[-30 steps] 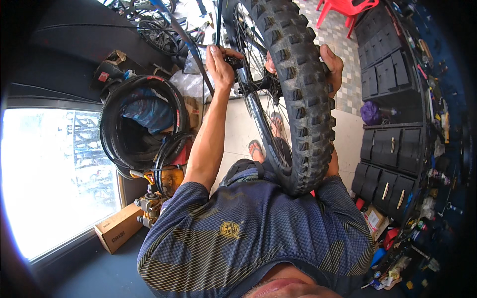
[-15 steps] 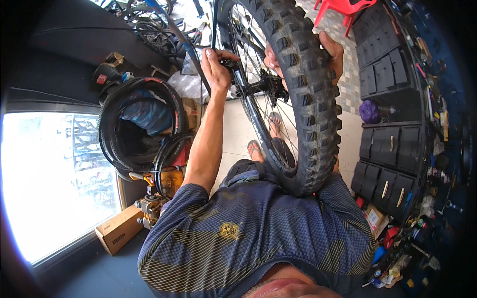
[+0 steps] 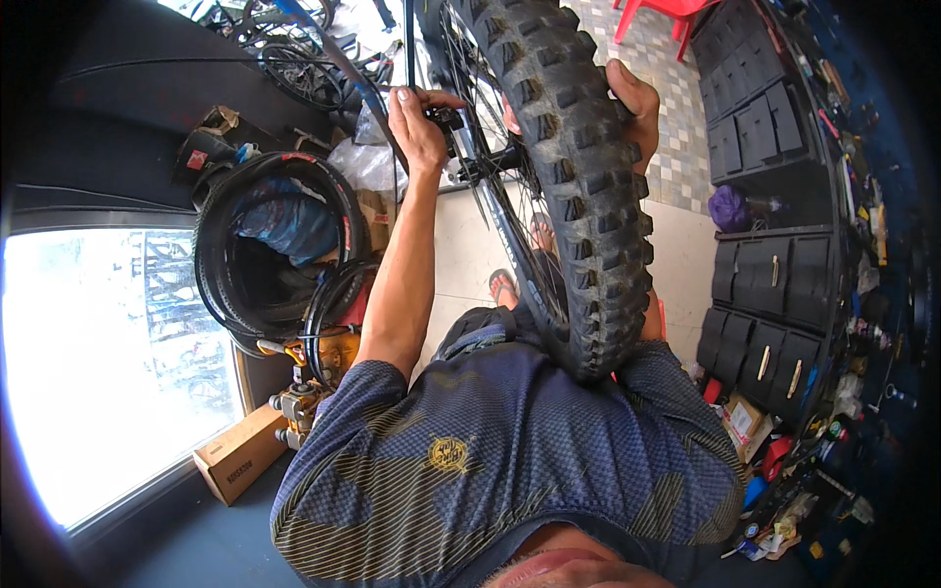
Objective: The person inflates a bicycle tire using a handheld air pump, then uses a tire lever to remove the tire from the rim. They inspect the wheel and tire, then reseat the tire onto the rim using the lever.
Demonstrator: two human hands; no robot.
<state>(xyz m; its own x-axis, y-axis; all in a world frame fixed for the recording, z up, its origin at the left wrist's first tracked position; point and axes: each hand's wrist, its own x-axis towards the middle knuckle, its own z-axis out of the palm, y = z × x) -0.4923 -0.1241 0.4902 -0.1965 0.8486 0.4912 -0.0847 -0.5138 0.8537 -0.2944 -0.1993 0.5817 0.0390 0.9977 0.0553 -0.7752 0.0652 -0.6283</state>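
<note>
A bicycle wheel with a black knobbly tyre point(image 3: 585, 206) stands upright right in front of my chest, nearly edge-on. My right hand point(image 3: 637, 110) is closed round it from the right: the thumb shows beside the tread, and a fingertip peeps between the spokes. The hub point(image 3: 505, 159) sits by the lower end of a grey bike frame stay point(image 3: 500, 220). My left hand point(image 3: 420, 130) is closed on a small black bike part point(image 3: 446, 120) to the left of the hub, its fingers partly hidden behind it. A dark blue frame tube point(image 3: 343, 64) slants past that hand.
Loose tyres point(image 3: 211, 245) lean at the left over a yellow machine point(image 3: 333, 358) and a long cardboard box point(image 3: 238, 454). Black storage bins point(image 3: 769, 269) and a cluttered tool wall line the right. A red plastic chair point(image 3: 662, 12) stands at the far right; more bikes point(image 3: 299, 69) are at the far left.
The wheel has shifted left and turned more edge-on, with my right hand moving along on it. My left hand has moved slightly up and left, still on the black part.
</note>
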